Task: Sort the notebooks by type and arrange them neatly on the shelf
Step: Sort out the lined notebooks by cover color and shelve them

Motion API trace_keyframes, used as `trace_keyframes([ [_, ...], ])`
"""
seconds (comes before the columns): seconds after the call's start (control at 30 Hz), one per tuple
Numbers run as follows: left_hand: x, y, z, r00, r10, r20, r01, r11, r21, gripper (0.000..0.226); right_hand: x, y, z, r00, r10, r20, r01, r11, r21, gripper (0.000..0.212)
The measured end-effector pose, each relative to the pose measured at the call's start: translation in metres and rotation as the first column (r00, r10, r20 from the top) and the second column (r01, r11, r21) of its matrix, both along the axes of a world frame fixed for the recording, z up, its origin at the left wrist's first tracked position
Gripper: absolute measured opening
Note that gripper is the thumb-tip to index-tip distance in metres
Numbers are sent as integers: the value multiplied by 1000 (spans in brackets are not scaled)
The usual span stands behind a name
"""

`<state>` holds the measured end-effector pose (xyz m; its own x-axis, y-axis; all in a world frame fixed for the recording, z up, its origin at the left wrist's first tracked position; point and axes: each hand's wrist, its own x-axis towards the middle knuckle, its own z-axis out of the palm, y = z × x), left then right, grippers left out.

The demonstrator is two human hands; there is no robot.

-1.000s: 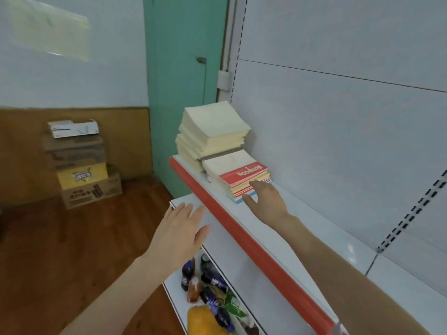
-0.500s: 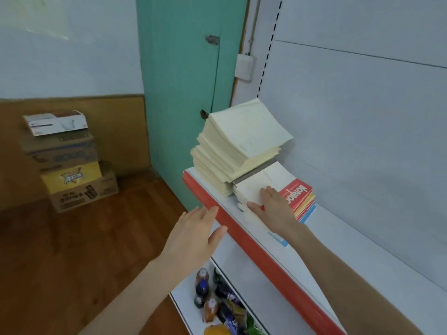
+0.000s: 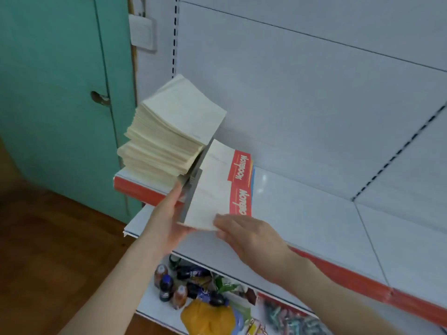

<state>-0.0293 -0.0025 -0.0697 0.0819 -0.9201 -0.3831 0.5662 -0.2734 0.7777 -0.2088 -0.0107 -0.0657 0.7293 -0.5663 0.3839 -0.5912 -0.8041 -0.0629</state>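
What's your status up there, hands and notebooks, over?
Left hand and right hand both hold the top red-band notebook, overhanging the shelf edge. Tall cream stack close on its left, edges uneven.

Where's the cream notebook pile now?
Head view: the cream pile sits on the shelf, far left, by the green door, left of the red-edged notebooks.
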Motion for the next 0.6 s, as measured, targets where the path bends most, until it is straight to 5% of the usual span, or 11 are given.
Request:
trace_keyframes([
  [0.1, 2, 0, -6, 921, -156, 357, 163, 987, 12, 22, 1, 33, -3, 982, 99, -162, -68, 981, 184, 45],
  [0.17, 7, 5, -12, 873, -182, 453, 187, 982, 34, 34, 2, 32, 8, 987, 117, -111, -72, 936, 345, 43],
  [0.3, 21, 25, -21, 873, -192, 448, 181, 981, 69, 41, 13, -23, 26, 991, -66, 117, 22, 938, 347, 36],
  [0.47, 36, 46, -24, 888, -137, 439, 115, 991, 75, 36, 44, -124, 0, 913, -312, -263, 391, 853, 346, 58],
  [0.6, 41, 49, -24, 909, -122, 400, 103, 992, 69, 33, 47, -133, -18, 922, -229, -314, 326, 895, 305, 44],
])
